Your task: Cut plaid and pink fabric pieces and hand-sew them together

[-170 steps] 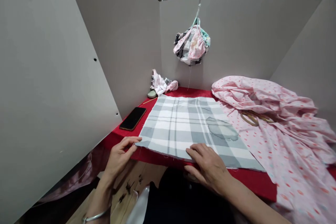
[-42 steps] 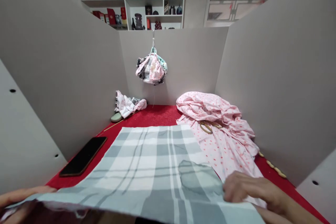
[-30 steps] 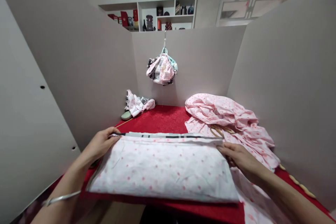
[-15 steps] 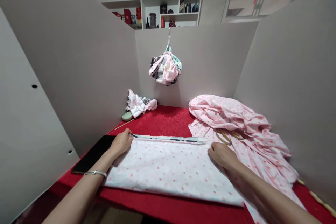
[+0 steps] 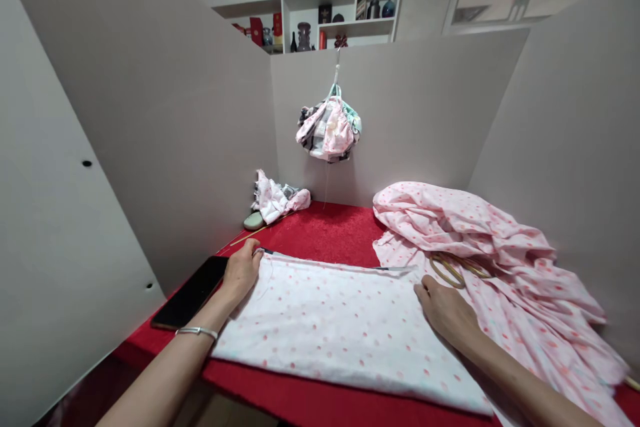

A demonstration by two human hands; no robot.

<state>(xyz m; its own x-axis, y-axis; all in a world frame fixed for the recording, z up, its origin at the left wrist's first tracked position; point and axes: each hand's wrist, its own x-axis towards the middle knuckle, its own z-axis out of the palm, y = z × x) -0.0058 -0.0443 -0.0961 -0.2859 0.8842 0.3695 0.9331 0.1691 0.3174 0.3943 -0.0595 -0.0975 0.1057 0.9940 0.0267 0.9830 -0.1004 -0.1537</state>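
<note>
A white cloth with pink dots (image 5: 345,333) lies flat on a red table cover (image 5: 320,233), near the front edge, with a thin strip of grey cloth (image 5: 395,269) showing along its far edge. The left hand (image 5: 243,272) has its fingers closed on the cloth's far left corner. The right hand (image 5: 443,310) rests open on the cloth's right side, fingers slightly spread and holding nothing. A black phone (image 5: 190,283) lies just left of the cloth. Right of it, gold-handled scissors (image 5: 453,269) sit on a rumpled pink dotted fabric (image 5: 460,213).
</note>
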